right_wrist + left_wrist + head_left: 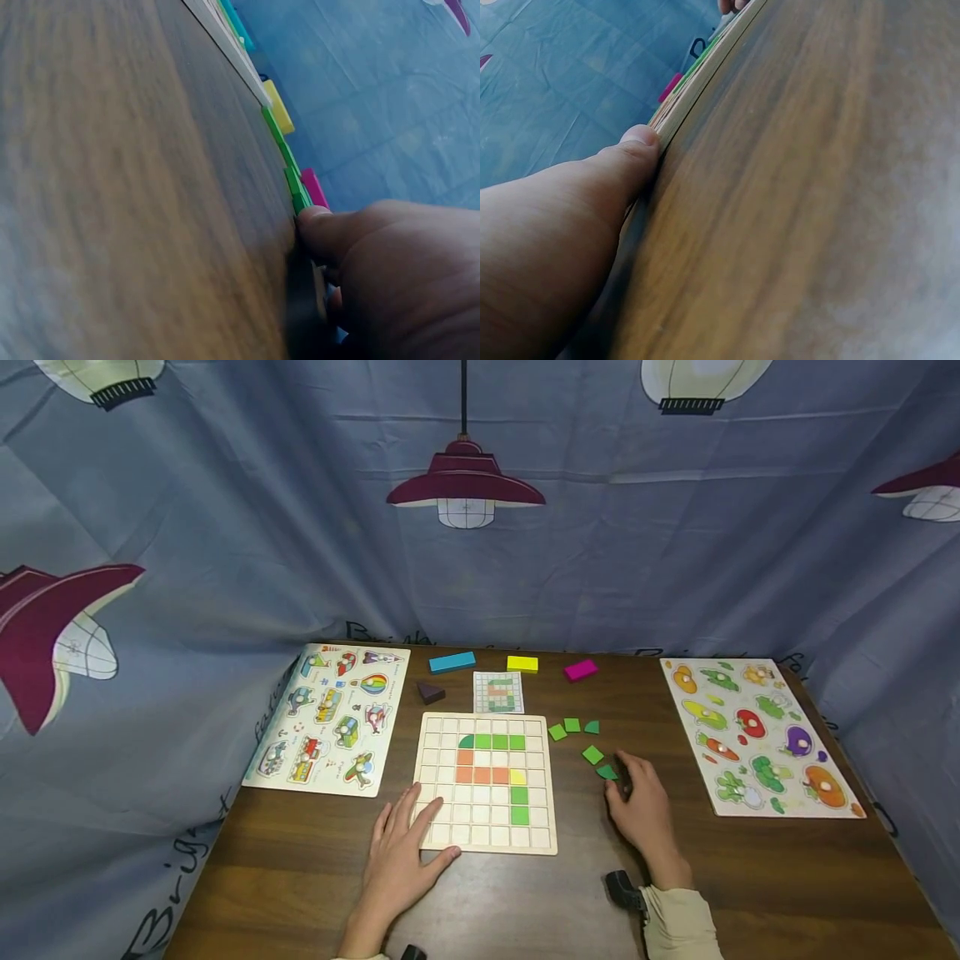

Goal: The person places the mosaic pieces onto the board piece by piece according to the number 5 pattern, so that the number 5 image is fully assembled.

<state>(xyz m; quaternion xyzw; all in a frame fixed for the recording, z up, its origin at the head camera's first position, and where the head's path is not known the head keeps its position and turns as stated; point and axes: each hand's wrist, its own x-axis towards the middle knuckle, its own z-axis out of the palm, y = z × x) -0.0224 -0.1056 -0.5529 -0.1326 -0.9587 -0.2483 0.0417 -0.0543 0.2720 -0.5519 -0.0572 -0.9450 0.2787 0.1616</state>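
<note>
While both hands lie on the wooden table, the scene is as follows.

Left hand: the left hand lies flat with the fingers spread, and the fingertips rest on the near left corner of the grid board. In the left wrist view the thumb touches the edge of this board.

Right hand: the right hand is to the right of the board, fingers bent down onto the table, the fingertips at a green tile. In the right wrist view the thumb touches the tile edge; I cannot tell if the fingers already pinch it.

Grid board: it lies in the middle of the table, near the person. It holds a row of green tiles on top, an orange part below, one yellow tile, and two green tiles on the right side.

Loose green tiles: four more tiles lie just right of the board, apart from each other.

Pattern card: a small card lies behind the board.

Blocks: a blue block, a yellow block, a pink block and a dark brown block lie at the far side.

Side puzzles: a vehicle puzzle is at the left, a vegetable puzzle is at the right.
</note>
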